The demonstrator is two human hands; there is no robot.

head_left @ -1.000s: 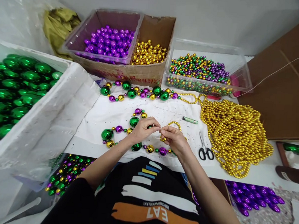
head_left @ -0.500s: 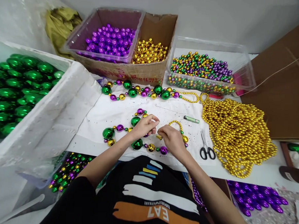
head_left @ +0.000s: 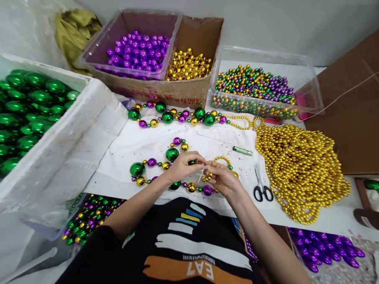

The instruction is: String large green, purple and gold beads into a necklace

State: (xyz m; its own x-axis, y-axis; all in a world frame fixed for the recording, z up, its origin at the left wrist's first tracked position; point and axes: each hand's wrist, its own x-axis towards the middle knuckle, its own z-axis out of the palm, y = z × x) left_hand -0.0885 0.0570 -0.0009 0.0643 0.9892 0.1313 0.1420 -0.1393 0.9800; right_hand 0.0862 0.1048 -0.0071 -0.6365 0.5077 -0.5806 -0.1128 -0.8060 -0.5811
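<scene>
My left hand (head_left: 186, 165) and my right hand (head_left: 222, 175) meet at the fingertips above the white cloth, both closed in a pinch. Between them is a thin white string (head_left: 199, 174), its loose ends crossing below the fingers. Around and beneath the hands lies a bead necklace (head_left: 137, 169) of green, purple and gold balls, partly covered by my left hand and forearm. A short run of small gold beads (head_left: 207, 176) hangs by my right fingers. Beyond that hand curves a gold bead loop (head_left: 222, 159). Exactly how the string runs inside the fingers is hidden.
Black-handled scissors (head_left: 262, 193), a green lighter-like tube (head_left: 242, 151) and a thin wire (head_left: 213, 138) lie nearby. Gold bead strands (head_left: 301, 168) are heaped right. Another necklace (head_left: 167, 117) lies behind. Bead boxes (head_left: 141, 89) line the back; a white foam box (head_left: 93, 100) stands left.
My hands have come together from slightly apart, the left moving right and a little down. Crossed string ends now show below the fingers. The necklace on the cloth stays nearly still.
</scene>
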